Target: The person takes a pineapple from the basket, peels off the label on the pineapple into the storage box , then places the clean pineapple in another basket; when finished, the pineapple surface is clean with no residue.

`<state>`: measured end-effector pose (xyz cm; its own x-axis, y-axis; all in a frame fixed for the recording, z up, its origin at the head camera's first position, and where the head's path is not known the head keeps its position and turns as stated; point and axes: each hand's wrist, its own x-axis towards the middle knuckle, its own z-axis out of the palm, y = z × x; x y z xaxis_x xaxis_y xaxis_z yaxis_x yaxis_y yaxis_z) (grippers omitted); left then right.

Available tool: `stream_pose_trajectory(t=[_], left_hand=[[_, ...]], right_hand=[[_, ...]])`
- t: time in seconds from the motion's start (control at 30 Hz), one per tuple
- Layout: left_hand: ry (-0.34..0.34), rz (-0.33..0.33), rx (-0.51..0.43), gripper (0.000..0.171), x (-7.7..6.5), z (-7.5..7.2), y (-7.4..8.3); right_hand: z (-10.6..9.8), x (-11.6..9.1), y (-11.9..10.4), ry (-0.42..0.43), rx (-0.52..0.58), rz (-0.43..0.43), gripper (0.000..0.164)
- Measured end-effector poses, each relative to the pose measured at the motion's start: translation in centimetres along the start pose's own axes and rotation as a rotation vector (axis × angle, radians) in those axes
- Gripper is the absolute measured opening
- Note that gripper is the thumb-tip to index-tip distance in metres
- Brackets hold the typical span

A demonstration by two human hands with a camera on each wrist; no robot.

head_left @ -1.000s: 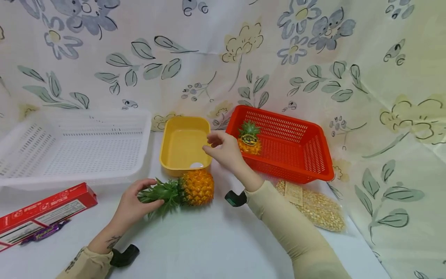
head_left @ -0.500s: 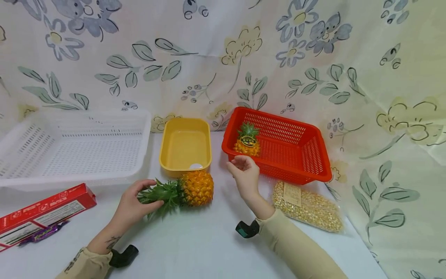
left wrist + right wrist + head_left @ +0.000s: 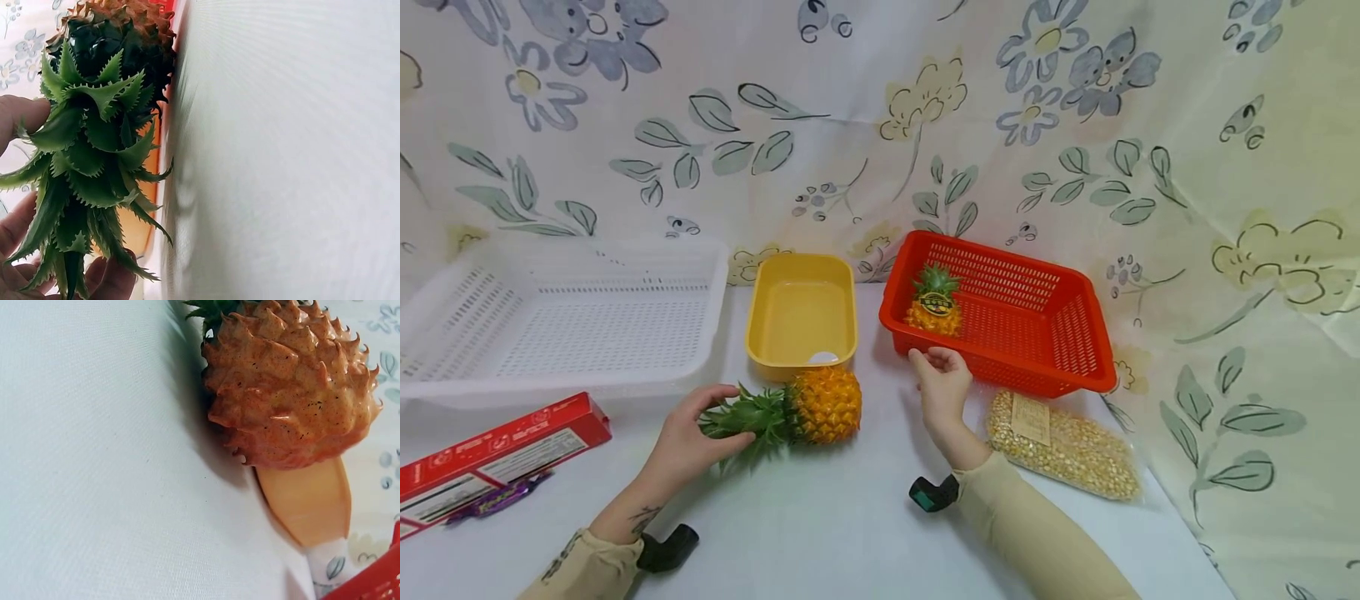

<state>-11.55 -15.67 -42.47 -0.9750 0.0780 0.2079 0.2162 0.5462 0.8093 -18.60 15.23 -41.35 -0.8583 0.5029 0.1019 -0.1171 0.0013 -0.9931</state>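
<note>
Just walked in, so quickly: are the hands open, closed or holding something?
Left hand: holding the nearer pineapple by its leaves.
Right hand: open, empty, loosely curled.

Rough, spiky skin on the big pineapple (image 3: 827, 406), glossy as wax, its leaves (image 3: 87, 147) smooth with a soft sheen; the bench (image 3: 812, 533) wears a matt white weave! Smooth plastic here: the yellow tub (image 3: 802, 312), the red basket (image 3: 1000, 365), the white basket (image 3: 717, 321). Clear, shiny film (image 3: 1093, 429) wraps the corn (image 3: 1067, 454), slick printed card makes the box (image 3: 505, 442), creased matt cloth forms the backdrop (image 3: 850, 75).
</note>
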Motion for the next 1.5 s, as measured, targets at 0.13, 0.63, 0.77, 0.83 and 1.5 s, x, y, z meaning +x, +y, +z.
stream_pose_trajectory(t=[0.13, 0.63, 0.77, 0.83, 1.5], left_hand=[[-0.003, 0.007, 0.003, 0.061, 0.0, 0.0, 0.0], [-0.043, 0.005, 0.023, 0.066, 0.0, -0.1, -0.4], [-0.052, 0.001, 0.031, 0.067, 0.0, 0.0, -0.3], [-0.052, 0.005, 0.038, 0.067, 0.0, -0.1, -0.3], [0.162, 0.35, 0.498, 0.064, -0.9, -0.2, 5.7]], right_hand=[[0.1, 0.2, 0.1, 0.055, 0.0, 0.015, 0.022], [0.6, 1.2, 0.0, 0.202, 0.152, 0.176, 0.023], [0.6, 1.1, -0.4, 0.197, 0.146, 0.207, 0.022], [0.6, 1.1, -0.6, 0.192, 0.137, 0.223, 0.022], [0.4, 1.2, -1.2, 0.16, 0.106, 0.287, 0.021]])
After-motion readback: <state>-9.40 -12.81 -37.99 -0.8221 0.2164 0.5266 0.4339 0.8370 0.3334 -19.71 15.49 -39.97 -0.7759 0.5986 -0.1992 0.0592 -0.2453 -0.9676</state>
